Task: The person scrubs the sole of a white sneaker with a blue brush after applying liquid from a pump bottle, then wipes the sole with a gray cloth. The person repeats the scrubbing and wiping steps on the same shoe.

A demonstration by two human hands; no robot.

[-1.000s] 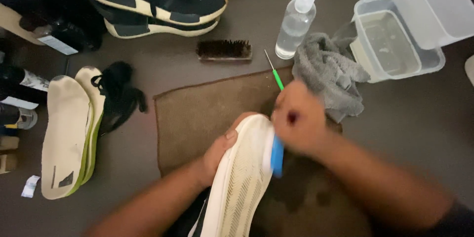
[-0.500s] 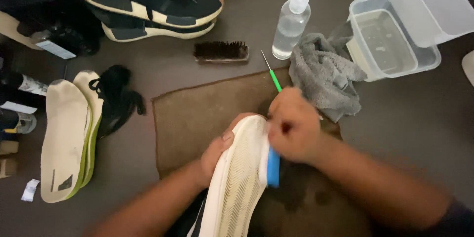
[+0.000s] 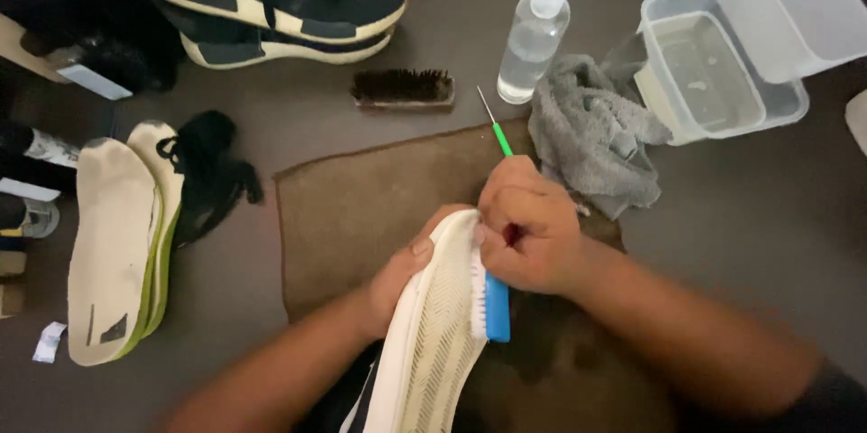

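Gripping a blue brush (image 3: 498, 307), the right hand (image 3: 528, 230) presses its bristles against the white shoe's sole (image 3: 433, 343). Left hand (image 3: 402, 275) clasps the shoe's toe from beneath, above the brown towel (image 3: 361, 198).

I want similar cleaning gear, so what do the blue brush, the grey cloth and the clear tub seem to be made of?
Blue brush, in the right hand: smooth plastic back, with white, likely synthetic bristles. Grey cloth: soft, fuzzy, crumpled fabric, probably terry or microfibre. Clear tub: see-through glossy plastic, its rim slightly frosted, with liquid inside.
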